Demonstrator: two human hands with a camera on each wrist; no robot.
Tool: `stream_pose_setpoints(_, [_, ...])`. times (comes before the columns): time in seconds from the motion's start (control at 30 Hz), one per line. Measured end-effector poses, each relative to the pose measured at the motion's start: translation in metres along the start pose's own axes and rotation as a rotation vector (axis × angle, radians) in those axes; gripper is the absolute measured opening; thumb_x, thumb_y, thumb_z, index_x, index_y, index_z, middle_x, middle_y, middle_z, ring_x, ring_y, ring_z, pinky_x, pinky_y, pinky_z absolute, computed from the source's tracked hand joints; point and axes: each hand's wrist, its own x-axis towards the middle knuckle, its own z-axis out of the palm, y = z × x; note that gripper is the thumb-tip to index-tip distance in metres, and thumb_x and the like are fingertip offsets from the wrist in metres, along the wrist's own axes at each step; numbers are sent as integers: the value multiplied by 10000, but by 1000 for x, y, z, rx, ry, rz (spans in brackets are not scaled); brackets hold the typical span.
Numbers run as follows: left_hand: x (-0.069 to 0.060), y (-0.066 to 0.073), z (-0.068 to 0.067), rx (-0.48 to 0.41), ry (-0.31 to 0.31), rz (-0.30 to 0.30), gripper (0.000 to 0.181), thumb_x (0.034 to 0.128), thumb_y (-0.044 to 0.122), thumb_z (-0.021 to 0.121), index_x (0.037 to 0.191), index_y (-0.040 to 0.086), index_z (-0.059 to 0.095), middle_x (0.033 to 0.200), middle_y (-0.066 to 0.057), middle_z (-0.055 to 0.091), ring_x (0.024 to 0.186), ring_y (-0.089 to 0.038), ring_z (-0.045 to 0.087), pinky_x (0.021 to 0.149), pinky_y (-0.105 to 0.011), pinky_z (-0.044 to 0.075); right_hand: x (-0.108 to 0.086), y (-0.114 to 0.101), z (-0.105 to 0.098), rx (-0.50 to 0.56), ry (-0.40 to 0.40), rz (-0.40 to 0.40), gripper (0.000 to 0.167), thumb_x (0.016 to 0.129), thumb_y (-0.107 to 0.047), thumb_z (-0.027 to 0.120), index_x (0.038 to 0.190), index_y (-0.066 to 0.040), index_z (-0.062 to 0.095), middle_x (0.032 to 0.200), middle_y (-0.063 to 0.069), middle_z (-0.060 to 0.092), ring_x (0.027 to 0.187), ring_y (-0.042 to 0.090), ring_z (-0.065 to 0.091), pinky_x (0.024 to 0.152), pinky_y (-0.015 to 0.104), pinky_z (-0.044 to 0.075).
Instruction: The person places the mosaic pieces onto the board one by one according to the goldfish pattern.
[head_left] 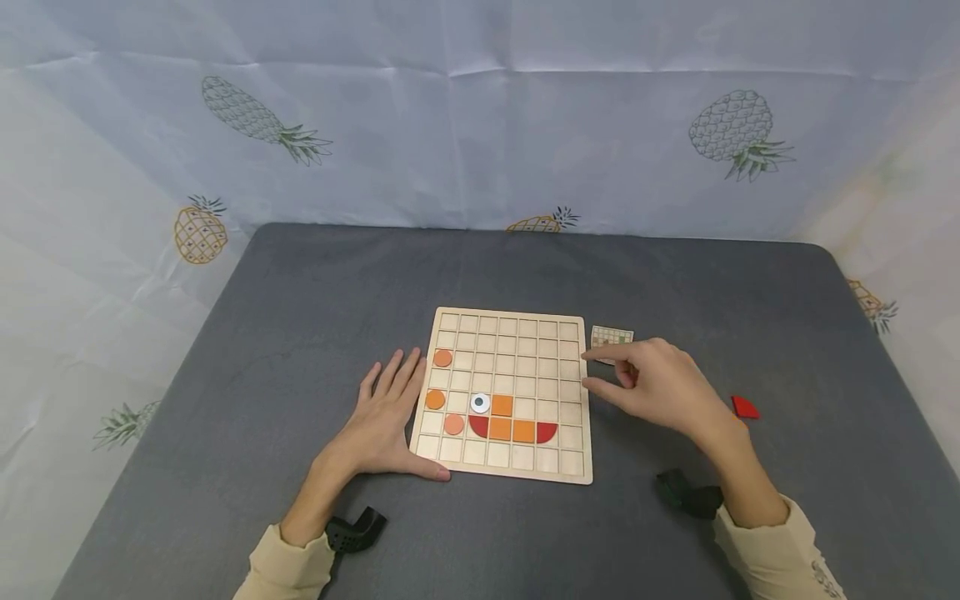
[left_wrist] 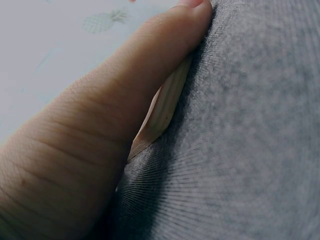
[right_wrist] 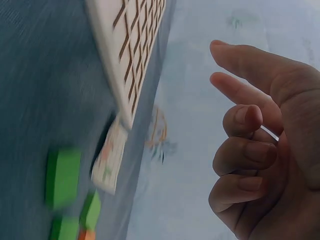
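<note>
A square wooden grid board (head_left: 517, 477) lies on the grey table. My left hand (head_left: 382, 425) rests along its left side, fingers spread and thumb against the near edge. On the board are orange squares (head_left: 523, 431), orange-toned discs (head_left: 442, 357), a white eye disc (head_left: 480, 403) and two red quarter-round pieces (head_left: 547, 432). Just off the board's right edge hovers my right hand (head_left: 656, 385), index finger and thumb extended apart, other fingers curled. Nothing shows between its fingertips in the right wrist view. A small pattern card (head_left: 611, 335) lies partly hidden behind it.
Green blocks (right_wrist: 64, 177) lie near the card in the right wrist view; the right hand hides them from the head view. A loose red quarter-round piece (head_left: 745, 407) lies farther right. Pineapple-print cloth (head_left: 480, 150) hangs behind the table (head_left: 360, 283).
</note>
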Motion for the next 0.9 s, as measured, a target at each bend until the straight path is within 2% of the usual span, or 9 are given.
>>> stream_pose_setpoints(0.13, [0,0,0,0,4,1,1535,525,776,837,1653,63,79,1738,-157,70,1609,-395,25,1247,-639,18,-15,16,-12,-27,9,46,323,873,-275,822,1181,-186,783,523,-112,373,465,10,295,476,205,235])
stream_pose_setpoints(0.3, [1,-1,-1,1,4,4,1538,523,777,837,1653,64,75,1739,-155,66,1610,-393,21,1248,-637,15,-34,35,-23,-23,4,108,335,867,-275,825,1169,-139,779,535,-114,411,458,13,316,464,215,252])
stream_pose_setpoints(0.57, [1,0,-2,-4,2,2,1537,527,777,837,1653,64,71,1740,-150,55,1611,-391,12,1250,-636,7,-57,62,-29,-76,27,125,385,850,-273,836,1196,-118,767,566,-119,426,467,-6,307,440,212,253])
stream_pose_setpoints(0.9, [-1,-1,0,-10,5,8,1531,532,786,831,1655,76,71,1741,-142,54,1612,-388,17,1246,-636,16,-72,79,-24,-85,-71,245,445,869,-346,815,1246,-121,739,591,-82,450,487,27,322,454,219,231])
